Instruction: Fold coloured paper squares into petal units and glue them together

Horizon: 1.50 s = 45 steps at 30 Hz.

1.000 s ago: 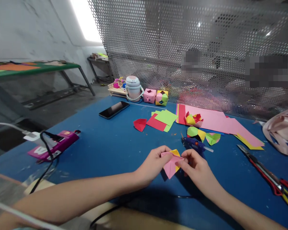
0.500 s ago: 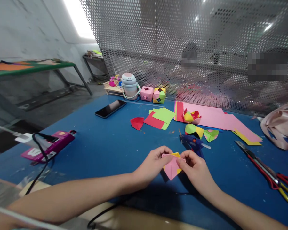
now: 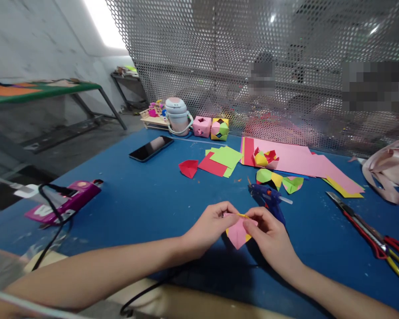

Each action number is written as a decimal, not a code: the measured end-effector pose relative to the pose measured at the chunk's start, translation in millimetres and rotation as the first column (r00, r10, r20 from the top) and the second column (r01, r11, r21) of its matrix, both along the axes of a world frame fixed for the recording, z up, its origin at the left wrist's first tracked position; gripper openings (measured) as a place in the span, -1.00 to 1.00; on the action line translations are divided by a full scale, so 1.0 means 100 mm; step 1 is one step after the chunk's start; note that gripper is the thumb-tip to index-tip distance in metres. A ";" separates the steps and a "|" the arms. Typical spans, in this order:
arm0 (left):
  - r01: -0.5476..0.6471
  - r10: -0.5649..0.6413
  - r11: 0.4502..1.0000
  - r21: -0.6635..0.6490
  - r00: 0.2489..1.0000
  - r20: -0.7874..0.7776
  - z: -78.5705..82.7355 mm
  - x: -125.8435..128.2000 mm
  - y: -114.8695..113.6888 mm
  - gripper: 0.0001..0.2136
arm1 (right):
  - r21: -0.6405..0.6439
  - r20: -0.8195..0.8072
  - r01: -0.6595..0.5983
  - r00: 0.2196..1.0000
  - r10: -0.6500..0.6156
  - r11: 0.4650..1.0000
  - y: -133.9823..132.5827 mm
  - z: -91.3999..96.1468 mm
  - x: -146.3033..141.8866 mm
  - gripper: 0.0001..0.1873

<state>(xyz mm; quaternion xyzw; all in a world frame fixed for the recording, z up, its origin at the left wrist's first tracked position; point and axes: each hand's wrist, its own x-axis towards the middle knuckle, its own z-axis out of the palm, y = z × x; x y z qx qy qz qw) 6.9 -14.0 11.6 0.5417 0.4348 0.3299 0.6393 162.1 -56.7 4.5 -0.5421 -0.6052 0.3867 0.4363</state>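
Observation:
Between my two hands is a folded pink and yellow paper piece (image 3: 237, 234), held just above the blue table with its point toward me. My left hand (image 3: 213, 228) pinches its left upper corner between thumb and fingers. On the right upper corner, my right hand (image 3: 269, 232) has a like pinch, thumb on the pink face. Only a thin yellow strip shows along the top edge. Just beyond my right hand lies a blue glue gun (image 3: 266, 192) with a clear glue stick in its back. Folded green and yellow paper pieces (image 3: 269, 178) rest behind it.
Green paper squares (image 3: 228, 157), a red folded piece (image 3: 188, 168) and pink sheets (image 3: 286, 153) lie farther back. A phone (image 3: 151, 148), a jug (image 3: 177, 117) and paper cubes (image 3: 202, 127) stand left of them. At right are a utility knife (image 3: 344, 207) and scissors (image 3: 390, 248). A purple power strip (image 3: 66, 201) sits left.
The yellow flap at the paper's top edge stood up as a triangle and now shows only as a thin strip. Both hands keep their pinch; the view has shifted slightly.

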 end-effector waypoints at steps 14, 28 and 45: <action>0.057 -0.033 0.986 -0.157 0.988 0.148 0.00 -0.02 0.01 -0.93 | 0.149 0.191 -0.094 0.979 0.065 0.984 0.01 0.11 0.03 -0.87; 0.153 -0.149 0.988 0.034 0.983 -0.111 0.07 -0.04 0.01 -0.86 | 0.057 0.153 -0.019 0.988 0.010 0.998 0.01 0.09 0.00 -0.91; 0.068 -0.003 0.963 0.260 0.970 -0.244 0.06 -0.05 0.01 -0.88 | -0.024 0.117 -0.034 0.992 0.037 0.999 0.01 0.15 0.03 -0.78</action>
